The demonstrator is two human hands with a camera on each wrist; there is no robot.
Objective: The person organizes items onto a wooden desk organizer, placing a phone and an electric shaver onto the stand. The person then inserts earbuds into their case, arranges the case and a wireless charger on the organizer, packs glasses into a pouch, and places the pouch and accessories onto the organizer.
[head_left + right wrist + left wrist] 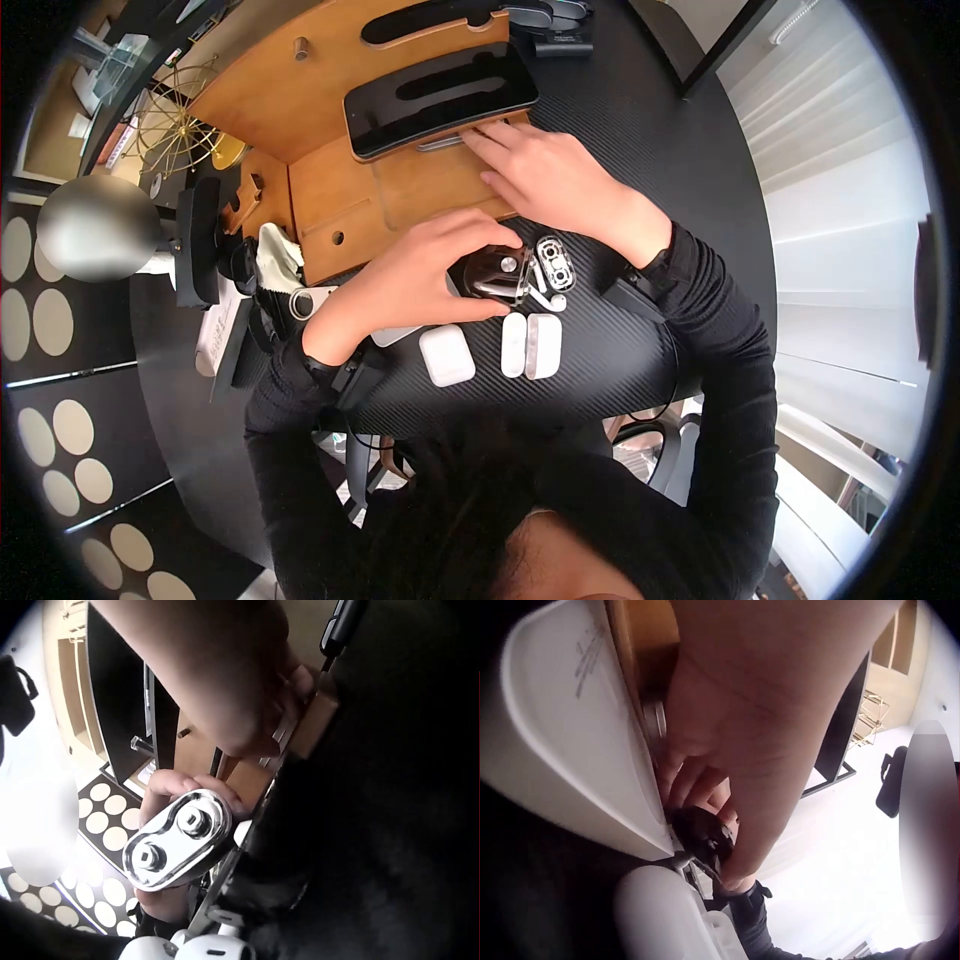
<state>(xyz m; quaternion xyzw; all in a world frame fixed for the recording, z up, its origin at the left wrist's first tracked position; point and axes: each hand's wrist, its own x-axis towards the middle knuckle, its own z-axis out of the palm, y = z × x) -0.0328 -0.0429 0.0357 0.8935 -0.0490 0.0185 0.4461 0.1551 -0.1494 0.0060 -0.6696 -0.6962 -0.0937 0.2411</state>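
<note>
A: Quick check: where's the L hand (430, 265)?

B: Over the black textured tabletop (640, 365), toward its near edge. Thumb & fingers grip a dark brown glossy rounded case (490, 284) from opp. sides. Can't tell if its base touches down.

A: And the R hand (565, 185)?

B: Fingers nearly straight, reaching to the near R corner of a glossy black slab (440, 98) on the tan wooden stand (330, 190). Tips are hidden, so can't tell if they touch the silver strip (279, 739) there.

A: What's around the case?

B: On its R, a silver oval twin-knob holder (556, 264) & a white stemmed earbud (556, 302). Nearer the tabletop's near edge — a closed white rounded case (447, 355) & an open white hinged case (543, 346).

A: How'll the dark one handle?

B: Prob. light, stiff, slick — gloss could skid under dry fingertips. Best hold is low on both sides, thumb opp. fingers, mod. pressure, clear of any lid seam. Earbud's stem looks the weak bit, so pinch its head instead.
</note>
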